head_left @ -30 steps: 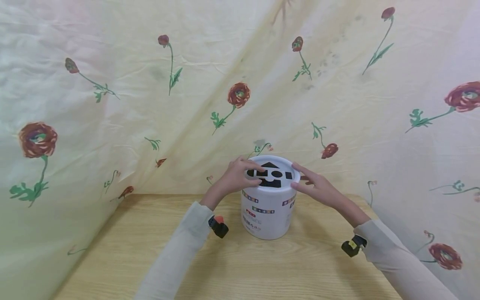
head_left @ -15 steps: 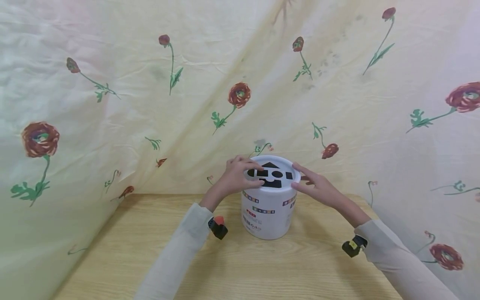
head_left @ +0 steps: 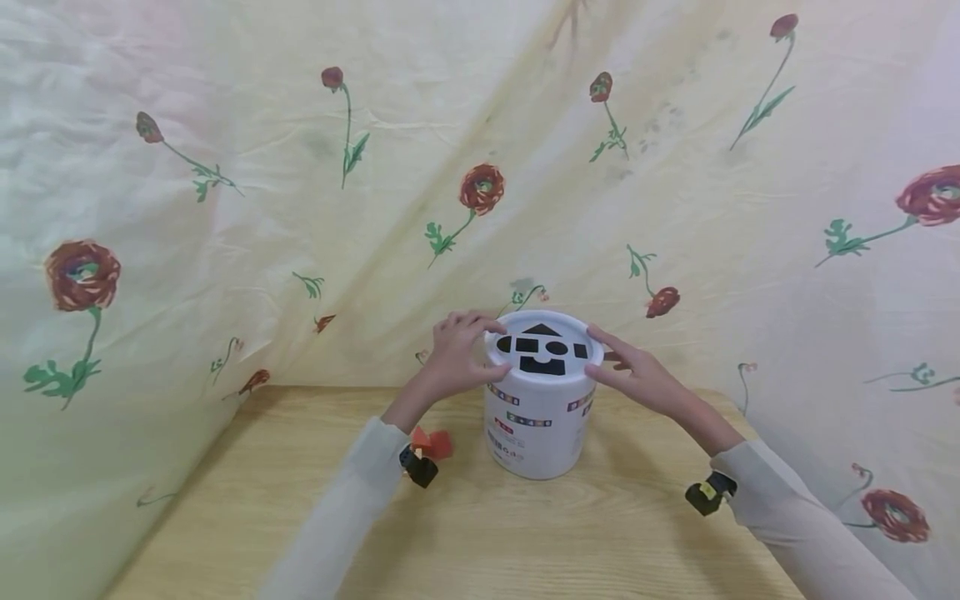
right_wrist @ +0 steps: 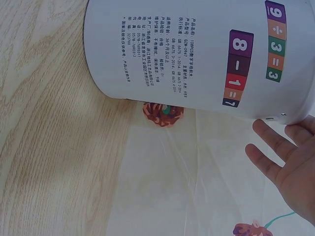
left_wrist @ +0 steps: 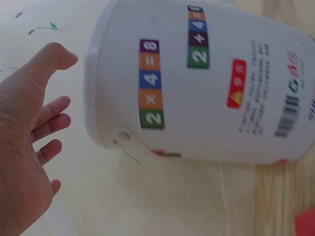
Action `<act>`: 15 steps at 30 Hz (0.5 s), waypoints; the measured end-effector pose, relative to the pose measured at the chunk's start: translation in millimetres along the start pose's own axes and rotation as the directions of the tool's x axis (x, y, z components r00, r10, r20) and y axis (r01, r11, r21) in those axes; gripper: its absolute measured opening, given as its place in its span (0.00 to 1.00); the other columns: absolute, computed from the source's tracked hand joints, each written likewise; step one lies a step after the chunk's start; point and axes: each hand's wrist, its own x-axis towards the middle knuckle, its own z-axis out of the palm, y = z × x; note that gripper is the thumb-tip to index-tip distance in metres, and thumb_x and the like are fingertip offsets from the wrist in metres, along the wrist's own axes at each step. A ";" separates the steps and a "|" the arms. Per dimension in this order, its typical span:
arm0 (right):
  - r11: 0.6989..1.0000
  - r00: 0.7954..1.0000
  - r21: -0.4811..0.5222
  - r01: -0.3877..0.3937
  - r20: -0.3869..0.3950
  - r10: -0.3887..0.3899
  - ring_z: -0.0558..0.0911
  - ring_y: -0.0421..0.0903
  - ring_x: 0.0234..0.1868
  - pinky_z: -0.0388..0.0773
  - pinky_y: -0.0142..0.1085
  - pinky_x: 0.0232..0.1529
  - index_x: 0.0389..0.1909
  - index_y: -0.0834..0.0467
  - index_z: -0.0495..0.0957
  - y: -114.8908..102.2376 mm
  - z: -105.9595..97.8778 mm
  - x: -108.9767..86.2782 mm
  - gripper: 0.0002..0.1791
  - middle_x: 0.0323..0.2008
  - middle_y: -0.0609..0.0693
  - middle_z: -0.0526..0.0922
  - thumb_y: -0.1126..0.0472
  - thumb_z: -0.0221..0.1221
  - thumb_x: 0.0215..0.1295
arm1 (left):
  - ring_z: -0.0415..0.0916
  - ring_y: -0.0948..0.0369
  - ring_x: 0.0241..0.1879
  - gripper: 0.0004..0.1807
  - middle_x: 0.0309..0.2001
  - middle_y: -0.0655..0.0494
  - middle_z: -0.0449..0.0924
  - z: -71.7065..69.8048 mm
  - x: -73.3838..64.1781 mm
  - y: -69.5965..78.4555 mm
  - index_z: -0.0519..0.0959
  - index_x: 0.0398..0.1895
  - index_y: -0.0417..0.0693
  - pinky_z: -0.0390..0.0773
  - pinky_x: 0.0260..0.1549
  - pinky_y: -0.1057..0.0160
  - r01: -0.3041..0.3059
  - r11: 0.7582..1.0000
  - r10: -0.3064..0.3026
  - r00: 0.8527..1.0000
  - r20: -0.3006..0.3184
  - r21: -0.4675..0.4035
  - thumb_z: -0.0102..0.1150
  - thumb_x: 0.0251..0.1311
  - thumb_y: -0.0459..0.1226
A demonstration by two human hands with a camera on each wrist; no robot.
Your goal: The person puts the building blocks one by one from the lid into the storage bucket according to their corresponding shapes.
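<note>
A white bucket [head_left: 534, 433] stands upright on the table, with coloured sums printed round its wall. Its white lid [head_left: 576, 328] sits on top and has black shape cut-outs, among them a triangle and an arch-like one. My left hand [head_left: 456, 354] hovers at the lid's left side, thumb and fingers spread; in the left wrist view, that hand [left_wrist: 24, 132] stands apart from the rim with nothing in it. On the right side, my right hand [head_left: 641, 379] touches the rim with extended fingertips. The right wrist view has those fingertips [right_wrist: 275, 140] against the bucket near the rim.
Orange-red blocks [head_left: 437, 443] lie on the wooden table [head_left: 570, 542], left of the bucket and partly behind the left wrist's camera. A cream cloth [head_left: 375, 208] with printed red flowers hangs behind the table and along its sides.
My left hand has drawn back to the left, off the lid, uncovering more of the cut-outs and of the orange-red blocks. The right hand and the bucket have stayed in place.
</note>
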 end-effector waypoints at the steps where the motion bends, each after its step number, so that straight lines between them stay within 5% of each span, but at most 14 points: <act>1: 1.000 1.000 0.001 0.000 0.001 0.000 0.72 0.66 0.70 0.71 0.65 0.62 0.82 0.50 0.50 -0.1 -0.1 0.0 0.41 0.79 0.59 0.58 0.45 0.55 0.75 | 0.62 0.52 0.62 0.29 0.65 0.54 0.74 -0.8 -2.2 -2.3 0.79 0.59 0.53 0.58 0.64 0.42 0.006 1.000 -0.006 1.000 -0.009 -0.001 0.72 0.54 0.51; 15: 1.000 1.000 -0.013 0.007 -0.004 -0.007 0.73 0.66 0.69 0.70 0.65 0.64 0.82 0.51 0.51 0.6 0.0 1.7 0.41 0.79 0.59 0.58 0.46 0.56 0.75 | 0.63 0.50 0.60 0.28 0.62 0.51 0.75 -3.8 -42.5 -49.3 0.78 0.59 0.49 0.57 0.62 0.40 0.047 0.999 -0.046 0.998 -0.048 0.014 0.71 0.58 0.49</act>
